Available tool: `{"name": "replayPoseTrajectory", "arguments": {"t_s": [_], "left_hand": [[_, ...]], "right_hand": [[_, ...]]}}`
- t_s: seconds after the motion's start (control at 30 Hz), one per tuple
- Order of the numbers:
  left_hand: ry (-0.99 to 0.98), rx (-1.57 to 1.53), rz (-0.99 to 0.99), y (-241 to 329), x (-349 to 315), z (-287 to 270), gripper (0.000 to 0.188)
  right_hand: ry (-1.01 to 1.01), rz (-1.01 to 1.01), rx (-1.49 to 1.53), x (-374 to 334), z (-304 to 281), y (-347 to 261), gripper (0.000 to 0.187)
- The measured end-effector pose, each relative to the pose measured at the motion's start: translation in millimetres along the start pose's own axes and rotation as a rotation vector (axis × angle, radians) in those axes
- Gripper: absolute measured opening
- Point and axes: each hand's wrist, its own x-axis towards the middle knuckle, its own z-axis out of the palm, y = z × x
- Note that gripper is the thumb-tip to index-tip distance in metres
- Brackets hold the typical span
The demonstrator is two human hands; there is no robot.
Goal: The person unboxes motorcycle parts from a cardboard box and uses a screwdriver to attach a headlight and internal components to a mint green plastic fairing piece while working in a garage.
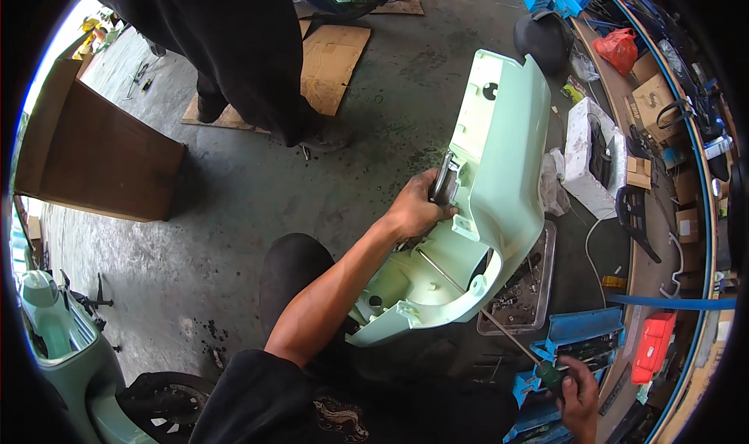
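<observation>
A pale mint-green molded body panel [511, 143] stands tilted in front of me, its hollow inner side facing left. My left hand [412, 208] is closed on a small dark, shiny metal part [445, 182] against the panel's inner edge; its exact kind is unclear. My right hand [579, 403], low at the right, grips the green handle of a long screwdriver [511, 336]. The screwdriver's thin shaft passes through the panel's lower rim and runs up inside toward my left hand. Its tip is hidden.
Beside the panel lies a metal tray [538, 288] of small hardware. A blue toolbox [581, 327] stands near my right hand. Farther right are a white foam box [593, 151] and a cluttered shelf. Ahead, another person [250, 54] stands by cardboard. A large carton [101, 151] is at left.
</observation>
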Motion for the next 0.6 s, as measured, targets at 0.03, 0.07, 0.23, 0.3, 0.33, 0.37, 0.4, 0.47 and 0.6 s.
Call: {"name": "replayPoseTrajectory", "arguments": {"t_s": [0.03,0.07,0.23,0.3,0.33,0.37,0.4,0.47,0.6], "left_hand": [[-0.001,0.055,-0.035,0.6,0.1,-0.1,0.04],[-0.001,0.056,-0.037,0.9,-0.6,0.4,0.04],[-0.005,0.011,-0.071,1.4,-1.9,2.2,0.041],[-0.021,-0.013,-0.044,0.8,-0.5,3.7,0.043],[-0.025,-0.017,-0.045,0.3,-0.1,5.1,0.043],[-0.032,-0.039,-0.039,-0.3,-0.1,6.6,0.042],[-0.046,-0.043,-0.027,-0.6,0.0,7.6,0.042],[-0.038,-0.043,-0.052,-0.1,-1.1,7.4,0.041],[-0.053,-0.054,-0.038,3.8,-4.3,5.2,0.038]], "right_hand": [[-0.175,0.376,0.399,0.2,-1.3,1.5,0.04],[-0.243,0.496,0.538,-0.4,-2.6,2.6,0.041],[0.011,-0.054,0.086,-10.7,3.8,8.4,0.052],[0.052,-0.24,-0.251,-12.8,5.3,12.0,0.051],[0.091,-0.423,-0.585,-14.2,5.4,12.8,0.05],[0.107,-0.512,-0.534,-12.8,5.1,14.2,0.042],[0.106,-0.509,-0.536,-12.9,4.3,14.1,0.042],[-0.217,0.523,0.507,-10.3,2.1,11.7,0.042],[-0.242,0.519,0.69,-4.5,-0.3,-0.1,0.036]]}}
